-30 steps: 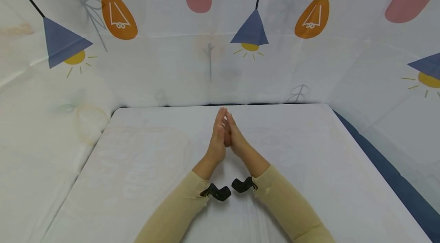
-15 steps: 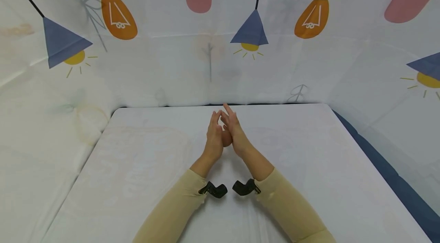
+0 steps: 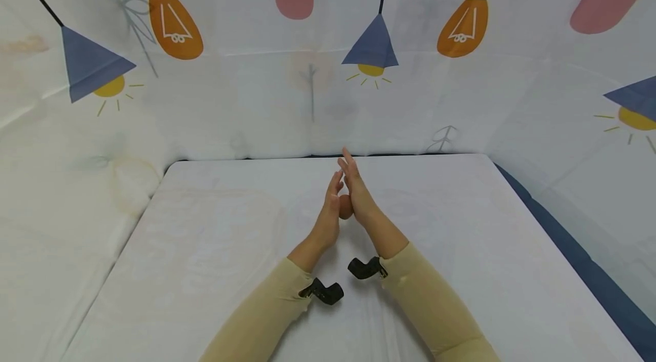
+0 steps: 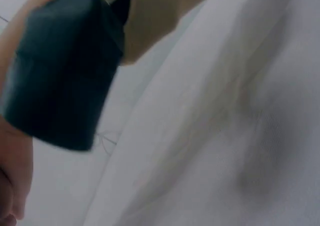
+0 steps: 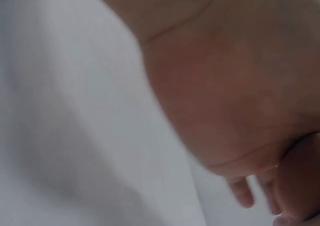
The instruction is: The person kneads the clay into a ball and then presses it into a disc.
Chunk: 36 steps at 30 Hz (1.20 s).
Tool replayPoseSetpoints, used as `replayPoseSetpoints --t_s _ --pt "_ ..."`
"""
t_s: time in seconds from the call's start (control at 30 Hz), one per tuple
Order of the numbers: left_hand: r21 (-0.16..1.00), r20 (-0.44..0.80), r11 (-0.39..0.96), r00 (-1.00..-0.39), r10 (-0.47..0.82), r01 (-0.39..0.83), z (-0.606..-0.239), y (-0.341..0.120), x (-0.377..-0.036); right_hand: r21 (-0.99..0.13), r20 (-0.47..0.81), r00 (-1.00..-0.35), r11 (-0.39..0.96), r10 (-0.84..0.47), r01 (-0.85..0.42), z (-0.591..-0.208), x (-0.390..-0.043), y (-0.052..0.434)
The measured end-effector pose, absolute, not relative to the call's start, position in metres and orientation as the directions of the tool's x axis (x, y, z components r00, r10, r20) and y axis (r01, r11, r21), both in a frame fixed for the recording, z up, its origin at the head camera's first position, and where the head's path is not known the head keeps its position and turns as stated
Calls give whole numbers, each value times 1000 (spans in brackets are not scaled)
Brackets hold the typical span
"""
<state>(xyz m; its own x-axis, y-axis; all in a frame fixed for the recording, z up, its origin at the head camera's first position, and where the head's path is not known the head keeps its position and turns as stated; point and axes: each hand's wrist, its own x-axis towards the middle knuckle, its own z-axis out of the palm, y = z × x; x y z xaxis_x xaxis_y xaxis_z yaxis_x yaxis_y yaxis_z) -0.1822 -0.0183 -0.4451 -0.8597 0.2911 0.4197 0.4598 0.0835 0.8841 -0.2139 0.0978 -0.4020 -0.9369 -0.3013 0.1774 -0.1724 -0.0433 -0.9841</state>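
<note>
A small, round, reddish-brown ball (image 3: 345, 206) sits between the two palms, above the white table in the head view; its exact material cannot be told. My left hand (image 3: 328, 217) presses it from the left with fingers straight and pointing forward. From the other side my right hand (image 3: 363, 198) presses it with its palm, fingers extended and reaching farther forward than the left ones. The right wrist view shows the ball (image 5: 300, 181) against the palm, partly cut off by the frame edge. Only a sliver of the ball (image 4: 5, 193) shows in the left wrist view.
White cloth covers the table (image 3: 230, 248). Behind it hangs a white curtain (image 3: 246, 106) printed with lamps and bulbs. Black wrist cameras (image 3: 328, 292) stick out near both beige sleeves (image 3: 430, 299). Dark blue fabric (image 3: 569, 242) shows along the right table edge.
The palms have slid along each other: my right hand has moved forward, and my left first shifted left, then back right. The ball, partly hidden before, shows more plainly between them.
</note>
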Motion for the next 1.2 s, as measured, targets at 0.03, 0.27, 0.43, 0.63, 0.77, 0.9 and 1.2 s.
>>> replayPoseSetpoints --t_s 0.03,0.27,0.43,0.63,0.77,0.9,1.2 --pt "881 432 64 -852 295 469 -444 -18 -181 -986 165 -938 -35 -305 -162 -404 -215 98" --pt "884 461 -30 -858 226 467 -435 -20 -179 -980 125 -937 108 -326 -168 -417 -216 96" --pt "891 455 -54 -881 128 452 -432 -21 -181 -962 145 -919 164 -367 -218 -420 -208 90" --pt "914 407 -24 -912 59 406 -432 -23 -188 -949 220 -892 125 -395 -289 -422 -197 85" --pt "929 369 -1 -928 59 370 -436 -25 -192 -945 248 -887 105 -389 -310 -421 -194 84" --pt "946 319 25 -943 94 323 -444 -25 -194 -942 277 -891 80 -361 -325 -417 -191 83" --pt "958 269 50 -942 200 284 -453 -22 -191 -917 373 -878 28 -301 -399 -406 -194 88"
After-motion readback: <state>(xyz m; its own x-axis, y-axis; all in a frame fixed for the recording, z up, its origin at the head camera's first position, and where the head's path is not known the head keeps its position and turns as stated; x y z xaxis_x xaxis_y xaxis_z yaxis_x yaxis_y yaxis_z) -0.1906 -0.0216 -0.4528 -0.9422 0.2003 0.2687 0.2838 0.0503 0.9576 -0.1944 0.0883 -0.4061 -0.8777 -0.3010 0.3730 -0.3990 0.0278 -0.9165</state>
